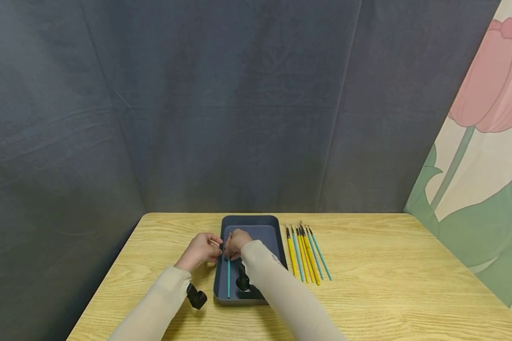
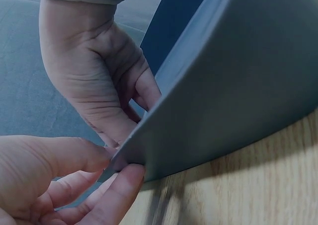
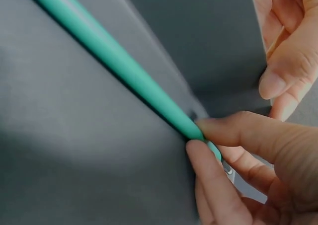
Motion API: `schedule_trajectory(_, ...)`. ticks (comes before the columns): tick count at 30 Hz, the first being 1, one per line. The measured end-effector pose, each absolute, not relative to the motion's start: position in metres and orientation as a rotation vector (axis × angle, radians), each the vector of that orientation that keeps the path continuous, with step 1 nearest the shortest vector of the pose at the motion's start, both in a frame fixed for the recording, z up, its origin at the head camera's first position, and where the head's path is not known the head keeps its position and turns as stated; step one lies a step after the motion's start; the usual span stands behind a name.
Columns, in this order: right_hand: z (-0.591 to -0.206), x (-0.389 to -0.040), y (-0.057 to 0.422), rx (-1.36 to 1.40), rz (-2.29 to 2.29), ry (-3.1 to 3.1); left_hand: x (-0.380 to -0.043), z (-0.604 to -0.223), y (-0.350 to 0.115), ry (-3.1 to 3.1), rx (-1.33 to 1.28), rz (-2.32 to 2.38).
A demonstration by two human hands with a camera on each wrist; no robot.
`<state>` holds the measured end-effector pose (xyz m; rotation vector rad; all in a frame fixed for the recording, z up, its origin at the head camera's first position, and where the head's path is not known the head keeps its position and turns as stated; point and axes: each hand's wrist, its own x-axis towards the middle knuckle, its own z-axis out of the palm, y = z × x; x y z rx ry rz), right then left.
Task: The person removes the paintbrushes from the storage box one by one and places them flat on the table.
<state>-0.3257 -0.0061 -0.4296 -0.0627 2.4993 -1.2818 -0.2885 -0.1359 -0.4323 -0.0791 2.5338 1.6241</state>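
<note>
A teal-handled paintbrush (image 1: 228, 280) lies lengthwise along the left side inside a dark grey rectangular tray (image 1: 262, 220). My right hand (image 1: 238, 242) reaches into the tray and pinches this brush near its far end, between thumb and fingers. In the right wrist view, the teal handle (image 3: 114, 61) runs close beside the tray's side wall, and a bit of silvery metal shows past the fingertips. My left hand (image 1: 202, 251) is at the tray's left edge, pinching the rim with the thumb on top and fingers against the outer wall (image 2: 213, 96).
Right of the tray, several yellow paintbrushes (image 1: 292, 255) and teal paintbrushes (image 1: 321, 254) lie side by side on the wooden table (image 1: 392, 274), tips pointing away. A dark curtain (image 1: 247, 104) stands behind the table's far edge. A tulip-patterned cloth (image 1: 486, 189) hangs at right.
</note>
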Motion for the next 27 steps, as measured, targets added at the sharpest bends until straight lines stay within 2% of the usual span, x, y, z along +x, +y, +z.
schedule_trajectory(27,-0.427,-0.339,0.021,-0.034,-1.455,2.246,-0.29,-0.433,-0.137,2.548,-0.067,1.574)
